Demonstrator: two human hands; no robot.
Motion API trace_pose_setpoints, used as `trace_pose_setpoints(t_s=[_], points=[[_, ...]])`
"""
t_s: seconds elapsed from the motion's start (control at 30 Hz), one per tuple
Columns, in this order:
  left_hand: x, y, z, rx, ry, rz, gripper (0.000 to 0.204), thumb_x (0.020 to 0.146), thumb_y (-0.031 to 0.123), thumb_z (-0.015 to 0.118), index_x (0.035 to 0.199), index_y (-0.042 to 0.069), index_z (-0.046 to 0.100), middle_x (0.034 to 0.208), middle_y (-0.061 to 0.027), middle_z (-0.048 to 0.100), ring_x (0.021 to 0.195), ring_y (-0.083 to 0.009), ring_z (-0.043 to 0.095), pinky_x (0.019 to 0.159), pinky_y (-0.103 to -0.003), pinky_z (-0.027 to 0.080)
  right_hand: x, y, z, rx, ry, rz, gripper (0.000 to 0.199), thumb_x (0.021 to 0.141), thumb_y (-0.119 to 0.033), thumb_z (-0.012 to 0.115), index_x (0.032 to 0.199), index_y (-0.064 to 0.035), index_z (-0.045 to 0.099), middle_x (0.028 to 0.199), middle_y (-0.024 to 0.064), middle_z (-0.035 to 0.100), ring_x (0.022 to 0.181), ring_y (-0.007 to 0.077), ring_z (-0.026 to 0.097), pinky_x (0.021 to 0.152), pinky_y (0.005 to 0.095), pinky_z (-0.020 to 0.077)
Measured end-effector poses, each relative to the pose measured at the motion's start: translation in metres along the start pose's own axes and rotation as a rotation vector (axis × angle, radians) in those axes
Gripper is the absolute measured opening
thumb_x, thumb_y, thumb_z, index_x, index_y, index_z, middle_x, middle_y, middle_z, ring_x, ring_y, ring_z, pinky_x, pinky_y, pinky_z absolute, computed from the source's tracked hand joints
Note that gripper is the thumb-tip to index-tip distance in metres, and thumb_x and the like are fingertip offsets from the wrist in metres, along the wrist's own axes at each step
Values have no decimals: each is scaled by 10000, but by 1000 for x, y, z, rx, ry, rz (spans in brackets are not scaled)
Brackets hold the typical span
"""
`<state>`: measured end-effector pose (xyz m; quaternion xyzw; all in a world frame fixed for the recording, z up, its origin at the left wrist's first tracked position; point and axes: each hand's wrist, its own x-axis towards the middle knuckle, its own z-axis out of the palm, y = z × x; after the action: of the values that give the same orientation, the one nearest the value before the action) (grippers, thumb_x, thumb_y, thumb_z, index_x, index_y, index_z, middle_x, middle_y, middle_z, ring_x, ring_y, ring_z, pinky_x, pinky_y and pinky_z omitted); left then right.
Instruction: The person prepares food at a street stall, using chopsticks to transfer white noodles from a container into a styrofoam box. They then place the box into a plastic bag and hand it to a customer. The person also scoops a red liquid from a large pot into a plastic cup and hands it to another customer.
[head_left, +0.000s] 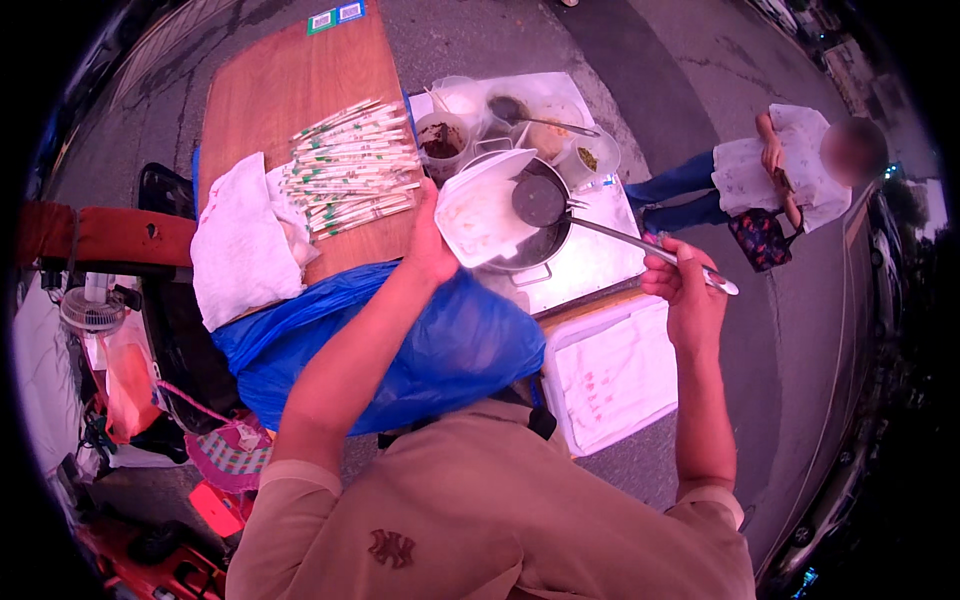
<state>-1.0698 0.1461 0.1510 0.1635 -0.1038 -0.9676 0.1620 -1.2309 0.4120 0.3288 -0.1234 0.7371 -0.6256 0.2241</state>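
Observation:
My left hand (432, 240) grips a white foam takeaway box (478, 212) by its near edge and holds it tilted over a metal pot (545, 245). My right hand (685, 280) is closed around the long handle of a metal ladle (540, 200), whose round bowl hangs over the pot right beside the open box. The pot stands on a white cloth-covered stand (590, 262).
Several paper-wrapped chopstick pairs (352, 168) and a white cloth (240, 240) lie on a wooden board (285, 85). Sauce tubs (442, 138) stand behind the pot. A blue plastic bag (450, 345) and white lidded box (612, 372) sit near me. A person (780, 170) stands at right.

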Motion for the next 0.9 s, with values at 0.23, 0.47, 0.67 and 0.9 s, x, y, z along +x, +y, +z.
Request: trace_pose_setpoints(t_s=[0.23, 0.47, 0.67, 0.9], points=[[16, -18, 9, -37, -22, -38, 858, 937, 711, 437, 1469, 38, 421, 1476, -184, 488, 1342, -359, 492, 1112, -567, 398, -17, 1, 23, -59, -86, -58, 347, 1045, -254, 545, 1184, 56, 618, 928, 179, 714, 759, 200, 714, 697, 306, 597], [16, -18, 11, -32, -101, -45, 914, 916, 764, 396, 1466, 34, 431, 1456, -209, 502, 1320, -401, 506, 1121, -563, 387, -16, 10, 20, -173, -156, -304, 264, 1038, -144, 549, 1199, 46, 636, 938, 148, 723, 807, 161, 713, 728, 282, 588], [16, -14, 13, -80, -82, 1, 937, 911, 777, 373, 1480, 33, 414, 1481, -222, 474, 1343, -416, 482, 1128, -563, 379, -19, 6, 12, -257, -142, -333, 250, 1037, -117, 537, 1188, 55, 639, 930, 153, 725, 823, 164, 717, 734, 274, 587], [20, -15, 7, -86, -82, -16, 923, 932, 768, 319, 1492, 37, 400, 1497, -220, 456, 1350, -417, 473, 1135, -576, 365, -24, 4, 13, -329, -204, -482, 211, 977, -25, 599, 1168, 55, 642, 971, 169, 724, 835, 208, 725, 742, 293, 578]])
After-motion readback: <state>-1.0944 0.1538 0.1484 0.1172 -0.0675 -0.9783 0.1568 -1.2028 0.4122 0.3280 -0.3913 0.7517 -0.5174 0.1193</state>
